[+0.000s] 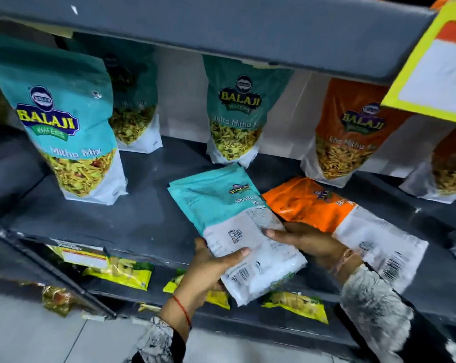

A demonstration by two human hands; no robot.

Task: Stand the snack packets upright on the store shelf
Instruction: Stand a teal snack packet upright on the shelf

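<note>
A teal snack packet lies flat, back side up, at the front of the grey shelf, its white bottom end hanging over the edge. My left hand grips that end from the left, thumb on top. My right hand holds its right edge. An orange packet lies flat just to the right, partly under my right wrist. Upright teal packets stand at the left, back left and centre back. An upright orange packet stands at the back right.
The upper shelf's grey lip hangs overhead. A yellow price card juts out at top right. Another orange packet stands at the far right. Yellow packets lie on the lower shelf.
</note>
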